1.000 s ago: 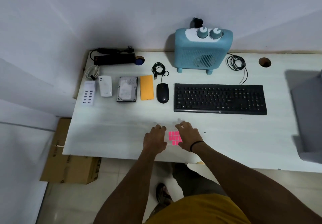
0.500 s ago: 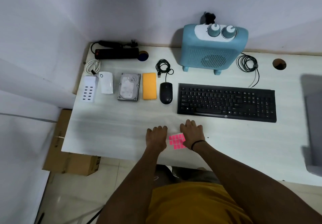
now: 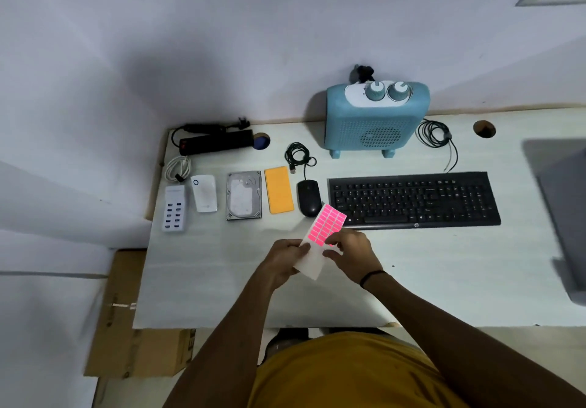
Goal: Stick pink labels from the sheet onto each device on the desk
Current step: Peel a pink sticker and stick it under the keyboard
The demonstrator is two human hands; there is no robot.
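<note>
Both my hands hold the label sheet tilted above the desk; its upper part carries several pink labels and its lower part is bare white backing. My left hand grips the left edge, and my right hand pinches the right side by the pink labels. Behind the sheet lie a black mouse, a black keyboard, an orange flat device, a bare hard drive, a white plug-in device, a white multi-port USB charger, a black power strip and a blue fan heater.
The white desk stands against the wall. Coiled cables lie beside the heater and above the mouse. A grey object occupies the desk's right end. A cardboard box sits on the floor at the left.
The sheet lay flat on the desk under my hands; both hands have lifted it and tilted it up, showing more pink labels and the white backing.
</note>
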